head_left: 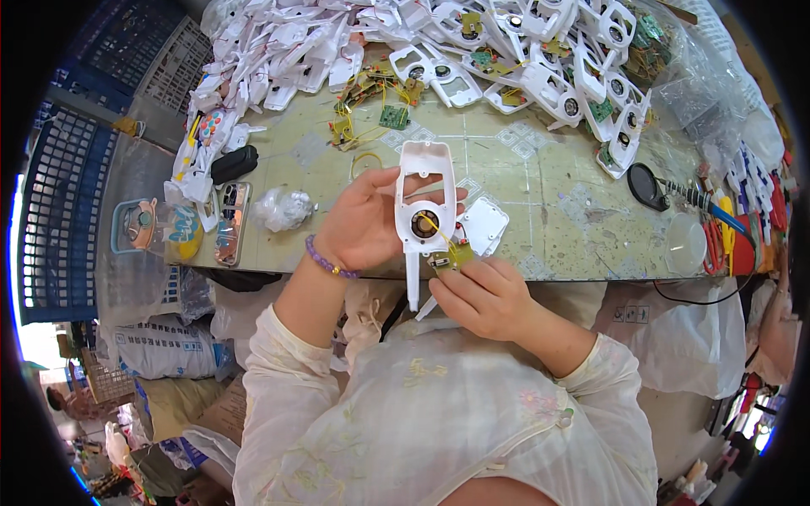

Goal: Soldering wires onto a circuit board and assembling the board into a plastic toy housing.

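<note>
My left hand (363, 219) is closed around a white plastic housing (413, 282) with a rectangular opening and a thin handle pointing toward me. A round black speaker (425, 224) sits in the housing, and yellow wires run from it to a small green circuit board (460, 255). The fingers of my right hand (489, 299) pinch that board at the housing's lower right edge; their tips are partly hidden behind it. Just right of the housing, a square white plastic cover (485, 226) lies on the table.
White housings (304, 51) lie heaped along the table's far side, several with speakers. Wired circuit boards (394, 116) lie before them. At left are a phone (231, 223), a black pouch (234, 164) and crumpled plastic (284, 209); at right, a clear cup (685, 244) and hand tools (727, 223).
</note>
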Demonstrator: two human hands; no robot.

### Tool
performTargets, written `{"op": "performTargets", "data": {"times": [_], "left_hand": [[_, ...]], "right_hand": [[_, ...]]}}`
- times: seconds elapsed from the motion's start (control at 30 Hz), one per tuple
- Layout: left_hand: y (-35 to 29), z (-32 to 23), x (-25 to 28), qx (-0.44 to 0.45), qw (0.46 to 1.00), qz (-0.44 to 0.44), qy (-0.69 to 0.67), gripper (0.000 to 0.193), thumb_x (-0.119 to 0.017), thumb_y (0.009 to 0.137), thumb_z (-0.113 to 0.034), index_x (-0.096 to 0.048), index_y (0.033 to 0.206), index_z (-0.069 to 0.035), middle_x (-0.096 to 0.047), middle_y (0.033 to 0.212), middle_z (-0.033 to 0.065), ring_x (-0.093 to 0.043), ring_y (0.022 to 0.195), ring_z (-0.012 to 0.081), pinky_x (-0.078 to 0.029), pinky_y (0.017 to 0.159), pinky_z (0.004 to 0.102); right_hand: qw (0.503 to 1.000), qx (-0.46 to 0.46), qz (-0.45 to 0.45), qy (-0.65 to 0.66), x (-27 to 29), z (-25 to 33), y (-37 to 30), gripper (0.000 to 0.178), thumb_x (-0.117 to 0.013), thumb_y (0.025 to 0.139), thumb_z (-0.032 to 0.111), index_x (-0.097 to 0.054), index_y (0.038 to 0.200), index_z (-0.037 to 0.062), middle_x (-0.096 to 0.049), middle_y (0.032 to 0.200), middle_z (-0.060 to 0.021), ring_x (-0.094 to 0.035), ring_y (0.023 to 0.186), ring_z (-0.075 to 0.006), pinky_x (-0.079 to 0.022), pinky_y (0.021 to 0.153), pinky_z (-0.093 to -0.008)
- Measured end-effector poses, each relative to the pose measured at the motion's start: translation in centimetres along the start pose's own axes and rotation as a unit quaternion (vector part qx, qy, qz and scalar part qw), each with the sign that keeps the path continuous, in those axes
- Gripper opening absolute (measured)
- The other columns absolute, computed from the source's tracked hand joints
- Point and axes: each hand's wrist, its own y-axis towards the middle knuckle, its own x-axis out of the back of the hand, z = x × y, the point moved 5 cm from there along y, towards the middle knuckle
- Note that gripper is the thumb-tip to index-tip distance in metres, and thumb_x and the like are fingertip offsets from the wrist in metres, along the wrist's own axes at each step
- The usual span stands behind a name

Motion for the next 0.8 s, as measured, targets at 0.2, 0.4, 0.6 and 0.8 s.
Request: {"op": "performTargets", "data": {"times": [0.2, 0.4, 0.6, 0.8], "left_hand": [[-0.7, 0.4, 1.1, -0.06, 0.998, -0.008, -0.003, 0.061, -0.042, 0.094, -0.033, -0.031, 0.139, 0.006, -0.04, 0.139, 0.0256, -0.029, 0.136, 0.0386, -0.023, 0.113, 0.0518], [-2.4, -0.5, 0.6, -0.079, 0.841, -0.249, 0.474, 0.061, -0.04, 0.097, -0.049, -0.043, 0.133, 0.001, -0.06, 0.112, 0.0097, -0.052, 0.114, 0.0205, -0.045, 0.094, 0.0373], [-0.4, 3.4, -3.8, -0.209, 0.556, -0.24, 0.768, 0.075, -0.064, 0.086, -0.038, -0.035, 0.135, 0.011, -0.045, 0.126, 0.0262, -0.047, 0.112, 0.0368, -0.04, 0.094, 0.0411], [0.4, 5.7, -4.8, -0.228, 0.397, -0.265, 0.849, 0.08, -0.067, 0.082, -0.037, -0.032, 0.138, 0.008, -0.044, 0.128, 0.0249, -0.047, 0.109, 0.0387, -0.039, 0.093, 0.0448]], "right_hand": [[0.999, 0.009, -0.039, -0.002, 0.4, 0.3, -0.4, 0.027, -0.064, 0.069, 0.014, -0.065, 0.095, 0.0082, -0.063, 0.095, -0.0013, -0.056, 0.08, -0.0167, -0.042, 0.062, -0.0278], [0.999, 0.01, -0.02, 0.026, 0.7, -0.2, -0.1, 0.023, -0.062, 0.069, 0.013, -0.061, 0.092, 0.006, -0.061, 0.092, -0.0028, -0.056, 0.081, -0.0156, -0.044, 0.063, -0.0273], [0.997, 0.004, 0.055, 0.046, 0.1, -0.4, -1.6, 0.026, -0.062, 0.068, 0.012, -0.062, 0.092, 0.0033, -0.063, 0.095, -0.0065, -0.058, 0.084, -0.0183, -0.045, 0.064, -0.0282], [0.987, -0.044, 0.093, 0.127, 0.1, -0.2, -3.2, 0.025, -0.062, 0.07, 0.012, -0.061, 0.092, 0.0008, -0.063, 0.097, -0.0099, -0.06, 0.095, -0.0255, -0.05, 0.076, -0.0353]]}}
